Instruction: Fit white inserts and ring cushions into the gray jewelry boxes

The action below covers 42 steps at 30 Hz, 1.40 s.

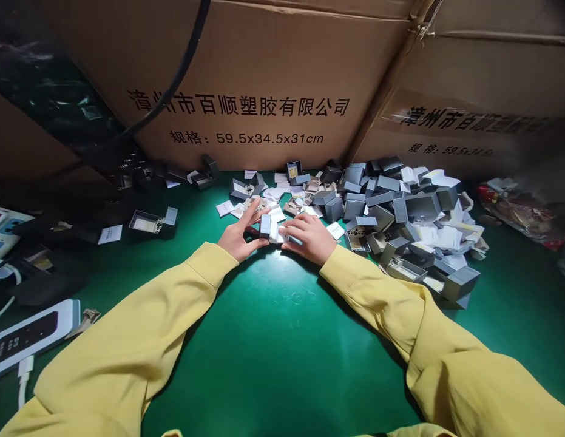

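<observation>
Between both hands, at the middle of the green table, is a small dark grey box [264, 226] with a white paper piece [274, 230] beside or in it. My left hand [240, 235] grips the box from the left, thumb near the front and fingers over the back. My right hand [312, 238] has its fingers bent around the white piece at the box's right side. The fingers partly hide the box's inside. Just behind the hands lie loose white papers [275, 193] and another opened grey box [246, 187].
A heap of small grey boxes [377, 200] mixed with white papers spreads to the right. Large cardboard cartons [246, 73] stand along the back. To the left are an open box [146, 223], a white card [110, 234] and a white device [34, 334] with a cable. A black cable [186, 60] hangs in front.
</observation>
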{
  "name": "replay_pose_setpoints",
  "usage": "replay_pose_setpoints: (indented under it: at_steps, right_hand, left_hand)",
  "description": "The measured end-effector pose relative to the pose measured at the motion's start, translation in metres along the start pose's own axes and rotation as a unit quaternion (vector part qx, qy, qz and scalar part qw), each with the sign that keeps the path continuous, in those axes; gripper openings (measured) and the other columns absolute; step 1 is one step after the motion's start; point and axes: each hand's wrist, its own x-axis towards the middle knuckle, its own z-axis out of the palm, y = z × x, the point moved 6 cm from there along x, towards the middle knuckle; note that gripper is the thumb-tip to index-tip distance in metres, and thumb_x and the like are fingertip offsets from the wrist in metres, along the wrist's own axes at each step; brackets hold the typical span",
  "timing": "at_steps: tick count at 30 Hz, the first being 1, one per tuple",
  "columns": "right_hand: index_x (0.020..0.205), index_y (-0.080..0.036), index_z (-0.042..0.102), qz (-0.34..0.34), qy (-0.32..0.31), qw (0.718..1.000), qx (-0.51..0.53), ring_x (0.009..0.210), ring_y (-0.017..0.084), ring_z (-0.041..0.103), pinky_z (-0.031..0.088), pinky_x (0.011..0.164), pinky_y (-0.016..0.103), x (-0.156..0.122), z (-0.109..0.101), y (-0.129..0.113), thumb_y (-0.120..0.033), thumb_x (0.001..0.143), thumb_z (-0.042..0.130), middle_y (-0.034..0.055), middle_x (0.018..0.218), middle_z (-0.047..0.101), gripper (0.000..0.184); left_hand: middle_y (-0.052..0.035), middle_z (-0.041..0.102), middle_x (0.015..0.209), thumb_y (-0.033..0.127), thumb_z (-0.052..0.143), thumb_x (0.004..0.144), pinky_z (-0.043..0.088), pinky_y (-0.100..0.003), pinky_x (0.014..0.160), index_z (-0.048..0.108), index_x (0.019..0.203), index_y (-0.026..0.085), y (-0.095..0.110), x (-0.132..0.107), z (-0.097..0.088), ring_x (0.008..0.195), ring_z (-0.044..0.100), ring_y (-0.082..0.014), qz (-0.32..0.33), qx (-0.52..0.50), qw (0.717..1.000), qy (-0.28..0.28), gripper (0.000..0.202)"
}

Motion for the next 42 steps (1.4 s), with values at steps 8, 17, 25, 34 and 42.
replay_pose_setpoints:
  at_steps: [8,17,25,34,42]
  right_hand:
    - [0.100,-0.024,0.063,-0.023,0.033,0.999,0.013,0.107,0.024,0.050,0.037,0.088,0.045,-0.006,-0.002,-0.009,-0.037,0.087,0.048,0.0046,0.110,0.064,0.024]
    - [0.099,-0.028,0.061,-0.052,0.047,0.996,-0.053,0.099,0.020,0.050,0.022,0.097,0.052,-0.009,-0.003,-0.021,-0.027,0.090,0.046,-0.0019,0.102,0.067,0.018]
    - [0.096,-0.023,0.063,0.107,0.095,0.989,0.045,0.101,0.025,0.047,0.029,0.084,0.045,-0.009,-0.005,-0.008,-0.041,0.082,0.056,0.0053,0.099,0.067,0.024]
    - [0.103,-0.021,0.059,0.167,0.087,0.974,0.130,0.098,0.024,0.049,0.041,0.084,0.040,0.008,0.013,-0.007,-0.037,0.073,0.065,0.0091,0.097,0.057,0.035]
    - [0.101,-0.019,0.059,0.075,0.076,0.985,0.137,0.089,0.021,0.048,0.040,0.083,0.035,0.015,0.005,-0.009,-0.035,0.078,0.060,0.0075,0.093,0.060,0.029]
  left_hand:
    - [-0.0114,0.045,0.136,0.034,0.067,0.070,0.048,-0.037,0.087,0.017,0.142,0.026,-0.004,0.002,0.001,0.118,0.049,-0.0268,-0.003,-0.031,0.999,-0.014,0.088]
    - [-0.0115,0.043,0.137,0.031,0.069,0.069,0.047,-0.037,0.089,0.032,0.138,0.024,-0.009,0.003,0.002,0.123,0.043,-0.0286,-0.009,-0.110,0.994,-0.011,0.079]
    - [-0.0117,0.042,0.138,0.032,0.069,0.067,0.046,-0.038,0.090,0.034,0.137,0.023,-0.013,0.005,0.000,0.126,0.038,-0.0303,-0.023,-0.104,0.994,-0.016,0.079]
    - [-0.0123,0.042,0.138,0.034,0.071,0.065,0.046,-0.040,0.091,0.035,0.136,0.022,-0.010,0.006,0.000,0.126,0.039,-0.0314,-0.033,-0.109,0.993,-0.018,0.081]
    - [-0.0156,0.042,0.137,0.031,0.072,0.064,0.043,-0.039,0.093,0.019,0.142,0.019,-0.017,0.008,-0.001,0.124,0.042,-0.0299,-0.035,-0.138,0.989,-0.029,0.096]
